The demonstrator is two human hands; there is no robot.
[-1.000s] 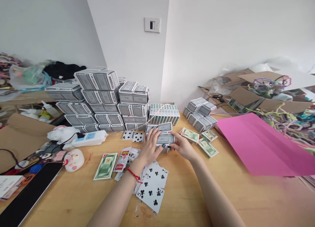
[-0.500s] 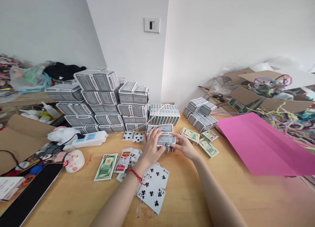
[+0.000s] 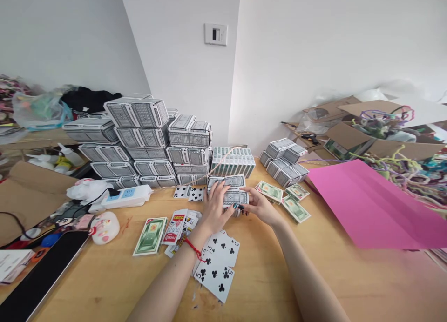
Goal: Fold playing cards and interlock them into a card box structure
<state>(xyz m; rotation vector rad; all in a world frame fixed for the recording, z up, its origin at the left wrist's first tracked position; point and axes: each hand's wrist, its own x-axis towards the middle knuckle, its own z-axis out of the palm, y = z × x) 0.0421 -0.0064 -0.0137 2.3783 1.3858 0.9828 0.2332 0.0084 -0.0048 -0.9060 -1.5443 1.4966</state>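
A block folded from playing cards (image 3: 234,197), with grey patterned backs outward, sits on the table between my hands. My left hand (image 3: 216,208) wraps over its left side, thumb at the front face. On the right, my right hand (image 3: 261,208) closes on the block's near right corner, its thumb and fingertips meeting the front edge. Both hands hide part of the block. Under my left wrist lie loose club cards (image 3: 221,252), face up. Several face-up cards (image 3: 189,193) lie left of the block.
Tall stacks of folded card blocks (image 3: 150,138) stand at the back left, a smaller stack (image 3: 284,161) at the right. A row of green card boxes (image 3: 233,163) is behind. Green decks (image 3: 151,237), a power strip (image 3: 131,196), a pink sheet (image 3: 377,203) and cartons (image 3: 380,140) surround the hands.
Almost nothing differs. Both hands keep the same grip on the block, and the view has shifted very slightly.
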